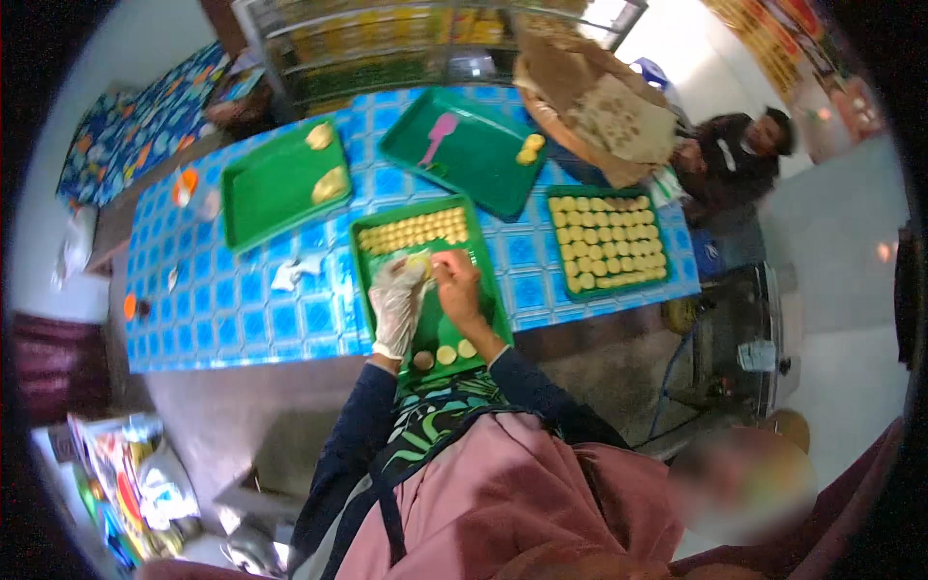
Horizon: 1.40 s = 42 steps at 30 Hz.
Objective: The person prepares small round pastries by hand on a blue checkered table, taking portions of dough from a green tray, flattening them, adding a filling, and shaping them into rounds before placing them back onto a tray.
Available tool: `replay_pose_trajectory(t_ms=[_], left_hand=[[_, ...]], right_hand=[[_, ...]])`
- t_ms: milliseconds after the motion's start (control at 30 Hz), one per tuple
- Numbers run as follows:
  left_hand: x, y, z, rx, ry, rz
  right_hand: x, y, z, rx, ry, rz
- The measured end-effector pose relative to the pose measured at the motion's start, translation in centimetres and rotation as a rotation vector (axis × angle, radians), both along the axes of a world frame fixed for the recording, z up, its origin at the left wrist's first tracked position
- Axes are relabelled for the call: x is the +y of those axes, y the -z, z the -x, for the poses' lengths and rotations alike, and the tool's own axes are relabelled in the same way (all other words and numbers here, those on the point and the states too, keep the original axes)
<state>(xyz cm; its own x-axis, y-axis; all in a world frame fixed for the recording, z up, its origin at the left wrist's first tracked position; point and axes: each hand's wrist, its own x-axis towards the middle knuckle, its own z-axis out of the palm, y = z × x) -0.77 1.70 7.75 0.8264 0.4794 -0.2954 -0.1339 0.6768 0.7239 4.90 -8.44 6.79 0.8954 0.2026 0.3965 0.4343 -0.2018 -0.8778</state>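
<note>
My left hand (396,300), in a clear glove, and my bare right hand (458,288) meet over a green tray (488,300), fingers closed around a small yellow piece (418,261), probably dough, partly hidden by them. Behind them several small yellow balls (411,228) lie in rows in that tray. Near its front edge, beside my wrists, are pale flat discs (447,355) and a brown disc (423,360).
Blue table (261,319) holds a tray (271,203) with dough lumps, a tray (416,126) with pink utensil and dough, and a tray (607,242) of yellow rounds. A large brown paper-covered object (590,106) and a person (735,169) are back right. A metal rack (367,48) stands behind.
</note>
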Motion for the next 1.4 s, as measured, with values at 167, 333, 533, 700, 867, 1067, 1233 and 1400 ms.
replay_pose_trajectory(t_ms=[167,333,533,700,867,1067,1233,1400], left_hand=[[0.6,1.3,-1.1,-0.082,0.046,0.054],[-0.1,-0.4,-0.8,-0.024,0.152,0.104],[0.7,-0.8,-0.9,-0.118,0.307,0.335],[1.0,-2.3,-0.3,-0.118,0.299,0.324],[2.3,-3.3,-0.2,-0.081,0.304,0.244],[3.4,-2.8,-0.3,-0.093,0.447,0.242],[4.2,-2.4,0.2,-0.059,0.458,0.239],[4.0,-3.1,0.3,-0.035,0.429,0.167]], right_hand=[[-0.4,-1.8,-0.2,-0.179,0.007,0.082],[-1.9,-1.5,0.6,-0.318,-0.009,0.4],[-2.7,-2.9,-0.4,0.142,-0.027,-0.073],[-3.4,-2.0,-1.7,0.856,-0.311,-0.461],[-2.8,-2.6,-1.1,0.319,-0.316,-0.137],[-3.0,-2.8,-2.5,0.754,-0.559,-0.454],[-3.5,-1.8,-3.5,0.512,-0.684,-0.162],[-3.1,-2.2,-2.0,0.253,-0.526,0.018]])
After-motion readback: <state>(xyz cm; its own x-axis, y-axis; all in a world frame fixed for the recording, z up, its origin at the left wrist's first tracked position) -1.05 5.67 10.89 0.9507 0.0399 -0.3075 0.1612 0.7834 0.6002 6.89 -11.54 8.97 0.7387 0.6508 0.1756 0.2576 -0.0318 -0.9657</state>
